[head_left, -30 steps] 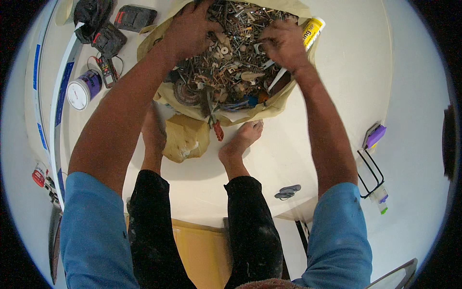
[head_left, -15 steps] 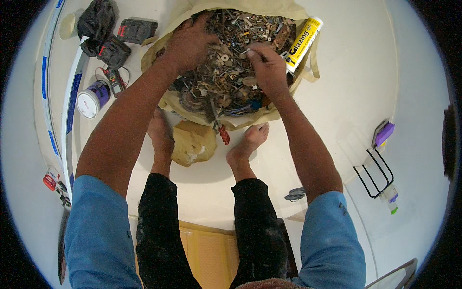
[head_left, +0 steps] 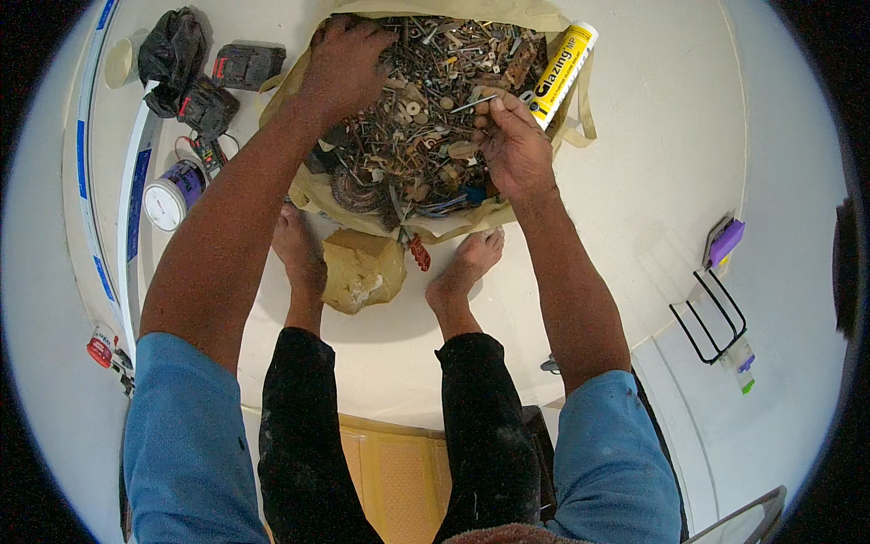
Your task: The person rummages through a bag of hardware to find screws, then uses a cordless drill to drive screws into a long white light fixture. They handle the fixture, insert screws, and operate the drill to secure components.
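A wide cream cloth bag (head_left: 497,216) lies open in front of me, full of mixed screws, nails, washers and other small hardware (head_left: 426,136). My right hand (head_left: 518,150), turned partly palm up over the bag's right side, pinches a thin silvery nail or screw (head_left: 475,103) between thumb and fingers. Over the far left of the pile is my left hand (head_left: 349,68), its fingers apart and bent down at the hardware; I see nothing held in it. A yellow and white sealant tube (head_left: 564,77) leans on the bag's right rim. A red-handled tool (head_left: 418,253) pokes over the near rim.
A yellowish block-like lump (head_left: 364,272) lies between my feet. At left are black battery packs (head_left: 249,66), a black plastic bag (head_left: 172,54), a purple and white tub (head_left: 174,195) and long white strips (head_left: 136,199). A black wire rack (head_left: 709,317) is at right.
My right hand has rolled palm up and now shows the thin nail or screw more plainly. My left hand has shifted slightly left and its fingers have drawn back from the pile's middle.
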`<act>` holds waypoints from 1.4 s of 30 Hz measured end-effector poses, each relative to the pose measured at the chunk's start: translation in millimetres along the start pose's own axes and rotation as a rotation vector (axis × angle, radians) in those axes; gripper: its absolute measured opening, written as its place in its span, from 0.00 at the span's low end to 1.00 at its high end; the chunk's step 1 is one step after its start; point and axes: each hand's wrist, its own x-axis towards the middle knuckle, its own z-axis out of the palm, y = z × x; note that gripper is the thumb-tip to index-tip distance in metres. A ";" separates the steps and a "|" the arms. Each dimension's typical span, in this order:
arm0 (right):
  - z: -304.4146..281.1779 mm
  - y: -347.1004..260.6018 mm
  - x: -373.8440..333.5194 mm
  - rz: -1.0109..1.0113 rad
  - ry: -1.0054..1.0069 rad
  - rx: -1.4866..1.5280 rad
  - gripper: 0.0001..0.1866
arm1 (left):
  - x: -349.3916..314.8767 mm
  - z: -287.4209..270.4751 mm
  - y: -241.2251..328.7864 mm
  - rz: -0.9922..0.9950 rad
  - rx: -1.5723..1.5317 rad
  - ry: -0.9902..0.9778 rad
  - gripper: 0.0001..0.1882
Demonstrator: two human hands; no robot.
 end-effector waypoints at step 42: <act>651.7 -84.2 -560.6 0.016 -1.044 -0.840 0.11 | -462.8 -745.2 43.4 -0.822 -1.608 1.408 0.19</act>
